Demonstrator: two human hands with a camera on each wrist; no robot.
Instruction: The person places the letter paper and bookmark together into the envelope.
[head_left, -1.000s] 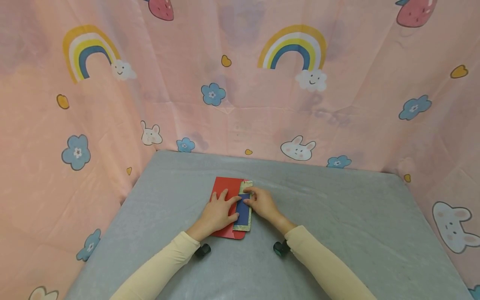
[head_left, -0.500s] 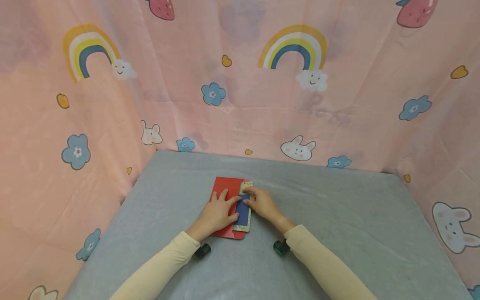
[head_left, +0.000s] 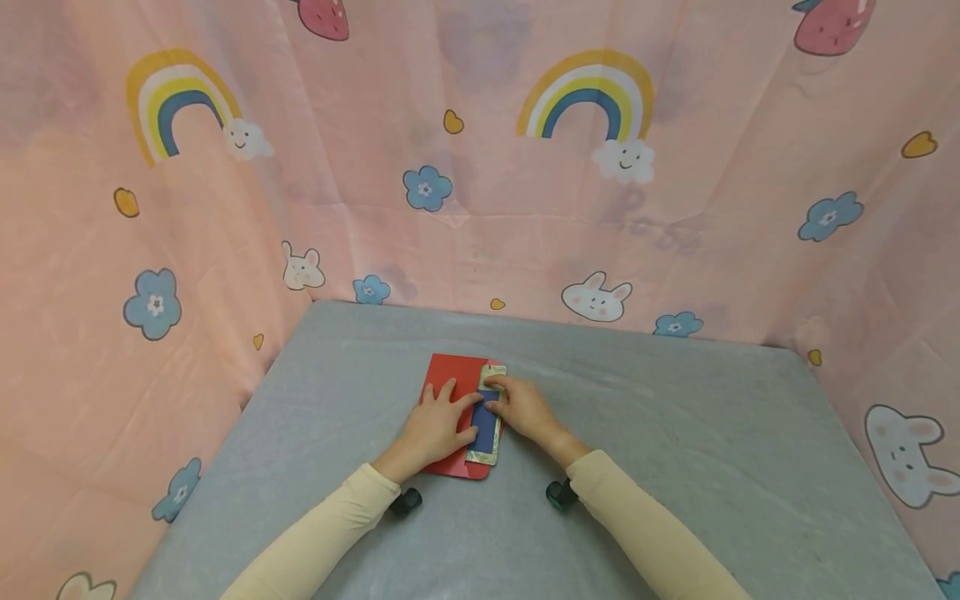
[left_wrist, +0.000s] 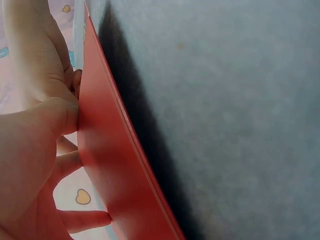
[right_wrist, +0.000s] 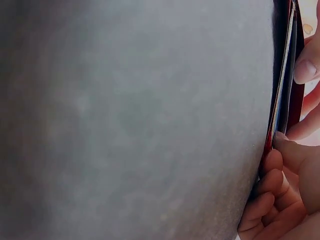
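A red envelope (head_left: 456, 368) lies flat near the middle of the table. From its right side shows a card (head_left: 486, 433) with a blue centre and a pale green patterned border; its left part is hidden at the red panel. My left hand (head_left: 435, 427) rests on the envelope with fingers spread, index finger and thumb reaching the card. At the card's right edge, my right hand (head_left: 527, 410) pinches it between thumb and curled fingers. In the left wrist view, the envelope (left_wrist: 112, 165) appears from its side. The right wrist view shows the right fingers (right_wrist: 272, 180) at the thin edge.
A grey cloth (head_left: 675, 450) covers the table around the envelope. Pink curtains (head_left: 480, 242) with rainbows, flowers and rabbits hang behind it and at both sides. Small dark devices are at the left wrist (head_left: 407, 502) and right wrist (head_left: 561, 495).
The card has slid slightly left and toward me, so a little more red shows along its right edge. My right hand has shifted slightly left with it; my left hand stays put.
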